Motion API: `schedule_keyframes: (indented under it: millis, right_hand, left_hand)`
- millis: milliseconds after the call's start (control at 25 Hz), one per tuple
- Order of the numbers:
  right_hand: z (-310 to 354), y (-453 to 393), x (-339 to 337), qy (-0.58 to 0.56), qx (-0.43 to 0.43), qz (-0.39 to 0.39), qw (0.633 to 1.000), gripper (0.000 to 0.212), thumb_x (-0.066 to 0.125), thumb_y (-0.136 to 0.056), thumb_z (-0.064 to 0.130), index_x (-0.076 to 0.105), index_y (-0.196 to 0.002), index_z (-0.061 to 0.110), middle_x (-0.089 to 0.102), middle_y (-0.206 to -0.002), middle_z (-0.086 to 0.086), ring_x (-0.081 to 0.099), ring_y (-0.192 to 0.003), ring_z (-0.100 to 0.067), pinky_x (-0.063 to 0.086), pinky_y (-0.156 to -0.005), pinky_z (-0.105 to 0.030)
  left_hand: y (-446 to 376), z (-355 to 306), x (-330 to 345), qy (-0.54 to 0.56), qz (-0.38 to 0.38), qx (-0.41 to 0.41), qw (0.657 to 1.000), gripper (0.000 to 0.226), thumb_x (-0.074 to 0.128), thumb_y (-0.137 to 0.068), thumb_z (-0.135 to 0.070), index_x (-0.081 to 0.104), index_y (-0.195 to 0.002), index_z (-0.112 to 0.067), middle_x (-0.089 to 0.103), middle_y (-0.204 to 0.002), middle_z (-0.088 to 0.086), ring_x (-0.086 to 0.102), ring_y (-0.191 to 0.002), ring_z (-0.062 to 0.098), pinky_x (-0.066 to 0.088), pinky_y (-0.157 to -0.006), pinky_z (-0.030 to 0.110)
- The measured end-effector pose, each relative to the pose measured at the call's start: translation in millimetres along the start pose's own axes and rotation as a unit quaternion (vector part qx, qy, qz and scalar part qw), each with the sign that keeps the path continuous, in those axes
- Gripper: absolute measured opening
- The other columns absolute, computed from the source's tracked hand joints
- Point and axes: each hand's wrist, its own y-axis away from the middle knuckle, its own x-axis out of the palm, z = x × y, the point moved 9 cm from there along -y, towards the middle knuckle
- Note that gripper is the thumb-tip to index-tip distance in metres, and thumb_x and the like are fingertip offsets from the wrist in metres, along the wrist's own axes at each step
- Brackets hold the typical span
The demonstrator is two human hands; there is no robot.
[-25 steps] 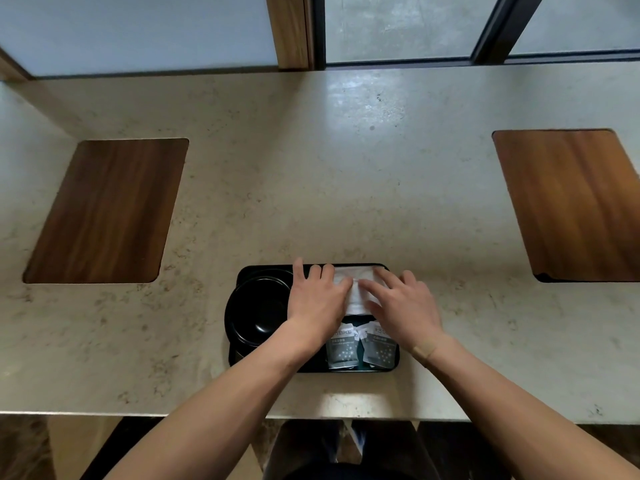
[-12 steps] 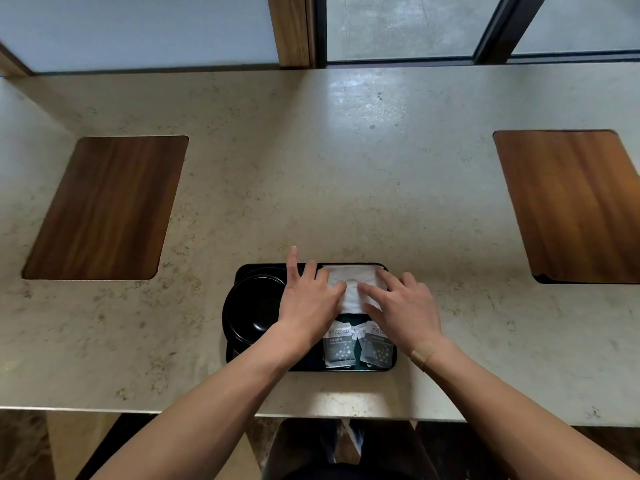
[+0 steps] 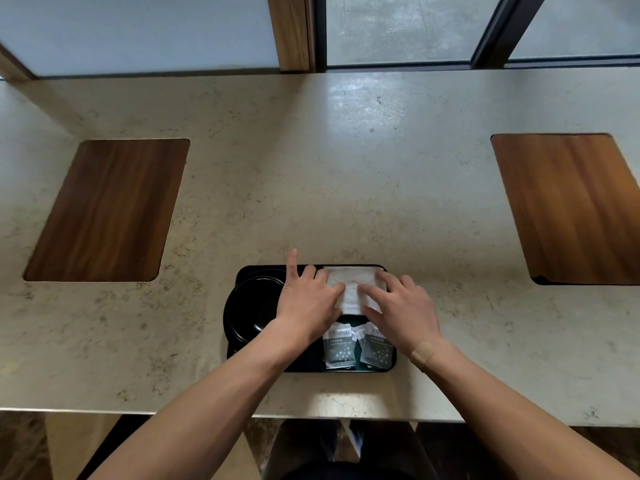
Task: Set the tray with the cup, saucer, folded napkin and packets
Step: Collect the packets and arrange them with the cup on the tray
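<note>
A black tray [image 3: 391, 367] lies near the front edge of the stone counter. On its left half sits a black cup on a black saucer [image 3: 251, 308], partly hidden by my left wrist. A white folded napkin [image 3: 351, 282] lies in the tray's far right part. My left hand [image 3: 306, 299] and my right hand [image 3: 403, 310] rest flat on the napkin with straight fingers, fingertips almost meeting. Two grey packets [image 3: 356, 348] lie side by side in the near right part, just below my hands.
Two wooden insets are set into the counter, one at the left [image 3: 104, 209] and one at the right [image 3: 575, 206]. A window with a wooden post [image 3: 291, 29] runs along the counter's far edge. The counter's front edge is just below the tray.
More of the napkin's far edge shows now. My left index finger has stretched out past the tray's far rim. Both hands stay on the napkin.
</note>
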Motion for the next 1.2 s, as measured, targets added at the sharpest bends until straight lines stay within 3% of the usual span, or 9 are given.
schedule_keyframes:
  millis: [200,320,440,560,640,760,1000,1200]
  right_hand:
    - [-1,11,-15,-0.1,-0.006,-0.066,0.993,0.022,0.07,-0.085,0.036,0.072,-0.105,0.026,0.068,-0.109,-0.003,0.062,-0.088,-0.027,0.052,-0.062,-0.036]
    - [1,20,-22,-0.128,-0.022,-0.082,0.988,0.018,0.073,-0.083,0.032,0.074,-0.1,0.025,0.068,-0.096,0.001,0.06,-0.083,-0.023,0.05,-0.059,-0.034]
    - [1,33,-29,-0.141,-0.029,-0.09,0.985,0.013,0.072,-0.084,0.032,0.074,-0.095,0.026,0.068,-0.087,0.005,0.059,-0.079,-0.02,0.046,-0.054,-0.031]
    - [5,40,-25,-0.129,-0.047,-0.05,0.989,0.017,0.064,-0.089,0.038,0.071,-0.102,0.03,0.066,-0.09,0.009,0.057,-0.085,-0.017,0.046,-0.059,-0.031]
    - [7,43,-20,-0.114,-0.059,-0.016,0.992,0.022,0.058,-0.091,0.043,0.067,-0.109,0.035,0.065,-0.095,0.011,0.054,-0.09,-0.015,0.045,-0.063,-0.031]
    - [12,49,-18,-0.086,-0.071,-0.004,0.994,0.026,0.053,-0.093,0.045,0.064,-0.114,0.036,0.064,-0.099,0.011,0.053,-0.091,-0.014,0.043,-0.063,-0.029]
    - [34,73,-7,-0.09,-0.025,0.023,0.995,0.026,0.05,-0.093,0.047,0.064,-0.112,0.037,0.067,-0.103,0.012,0.06,-0.091,-0.013,0.043,-0.06,-0.028]
    - [54,79,10,-0.078,0.045,0.053,0.995,0.026,0.042,-0.095,0.039,0.066,-0.101,0.032,0.069,-0.098,0.01,0.064,-0.088,-0.015,0.042,-0.056,-0.029]
  left_hand:
    - [7,15,-9,0.05,-0.053,-0.013,0.997,0.027,0.05,-0.094,-0.038,0.063,-0.118,-0.031,0.062,-0.121,0.0,0.052,-0.119,0.024,-0.005,-0.112,0.06]
    - [22,13,-19,0.079,-0.102,0.011,0.992,0.022,0.061,-0.088,-0.03,0.068,-0.109,-0.029,0.067,-0.11,-0.005,0.057,-0.109,0.021,0.014,-0.111,0.054]
    - [42,-1,-34,0.084,-0.162,0.04,0.982,0.014,0.074,-0.078,-0.021,0.072,-0.091,-0.026,0.07,-0.09,-0.006,0.062,-0.086,0.022,0.042,-0.088,0.043]
    - [58,-16,-45,0.106,-0.194,0.058,0.973,0.008,0.072,-0.079,-0.016,0.073,-0.087,-0.019,0.07,-0.083,-0.001,0.06,-0.074,0.025,0.048,-0.062,0.034]
    - [63,-22,-40,0.126,-0.16,0.039,0.978,0.011,0.066,-0.085,-0.017,0.072,-0.095,-0.019,0.069,-0.089,0.0,0.059,-0.078,0.024,0.048,-0.057,0.033]
    - [73,-21,-21,0.167,-0.095,-0.01,0.981,0.023,0.052,-0.094,-0.028,0.063,-0.113,-0.023,0.063,-0.106,-0.002,0.061,-0.093,0.022,0.049,-0.061,0.033]
    - [103,-9,24,0.238,-0.023,-0.065,0.969,0.031,0.046,-0.094,-0.043,0.057,-0.119,-0.028,0.066,-0.105,-0.003,0.063,-0.096,0.023,0.052,-0.075,0.039]
    - [110,5,61,0.289,0.051,-0.096,0.951,0.045,0.047,-0.089,-0.047,0.05,-0.129,-0.026,0.068,-0.111,0.008,0.062,-0.103,0.032,0.051,-0.08,0.042]
